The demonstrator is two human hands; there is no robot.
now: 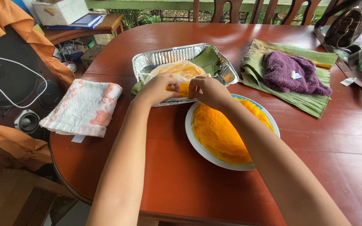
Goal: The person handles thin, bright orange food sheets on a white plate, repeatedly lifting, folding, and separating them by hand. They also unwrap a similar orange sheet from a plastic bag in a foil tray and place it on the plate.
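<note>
My fingers cover most of the orange piece; can't tell its shape. My right arm hides pt of the plate. Foil tray's near rim is behind both hands.

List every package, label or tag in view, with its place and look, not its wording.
Foil tray: behind the hands, rectangular, silver.
Clear plastic bag: inside the tray, yellow-orange contents.
White tag: on the purple towel, small.
White tag: under the white-pink towel, small.
White box: top-left side table, rectangular.
</note>
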